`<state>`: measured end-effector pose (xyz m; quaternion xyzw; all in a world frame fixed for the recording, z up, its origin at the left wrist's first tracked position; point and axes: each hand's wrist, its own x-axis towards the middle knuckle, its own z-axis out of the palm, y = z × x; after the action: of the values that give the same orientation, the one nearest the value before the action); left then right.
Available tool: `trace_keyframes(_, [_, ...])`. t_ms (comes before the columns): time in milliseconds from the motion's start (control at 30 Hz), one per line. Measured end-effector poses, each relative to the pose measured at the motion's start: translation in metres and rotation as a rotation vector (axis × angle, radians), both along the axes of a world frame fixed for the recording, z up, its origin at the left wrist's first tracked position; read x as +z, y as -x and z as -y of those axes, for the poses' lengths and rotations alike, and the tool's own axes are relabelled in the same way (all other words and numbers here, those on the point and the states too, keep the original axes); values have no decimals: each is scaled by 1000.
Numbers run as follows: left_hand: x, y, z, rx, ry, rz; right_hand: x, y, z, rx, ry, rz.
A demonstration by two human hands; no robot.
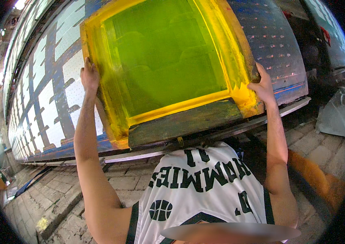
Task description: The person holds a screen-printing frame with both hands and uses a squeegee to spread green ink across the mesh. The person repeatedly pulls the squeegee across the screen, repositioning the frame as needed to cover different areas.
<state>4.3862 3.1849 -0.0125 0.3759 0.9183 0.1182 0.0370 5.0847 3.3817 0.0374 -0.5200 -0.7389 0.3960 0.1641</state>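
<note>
A large rectangular screen frame (241, 49) with green mesh (164, 61), yellow borders and a dark, stained strip (180, 124) along its near side lies over the long printing table. My left hand (90, 75) grips the frame's left edge, fingers curled round it. My right hand (261, 85) holds the right edge, its thumb on the yellow border and its fingers partly hidden. Both my arms reach forward from either side of my white sleeveless shirt.
The long table (276, 44) carries rows of white patterned pieces (71, 97) on the left and bends away at both sides. A metal rail (286, 107) runs along its near edge, above a brick floor (123, 179). A grey sheet-like object (335, 114) stands at the right.
</note>
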Motion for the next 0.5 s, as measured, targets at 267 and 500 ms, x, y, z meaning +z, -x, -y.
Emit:
trace_keyframes(267, [-1,-69,-13,-28,-53,-40,-20,-57,-19,13,-59,71])
trace_keyframes(500, [-9,-64,-7,12,-42,-53,-23,-56,-16,50,-81,-18])
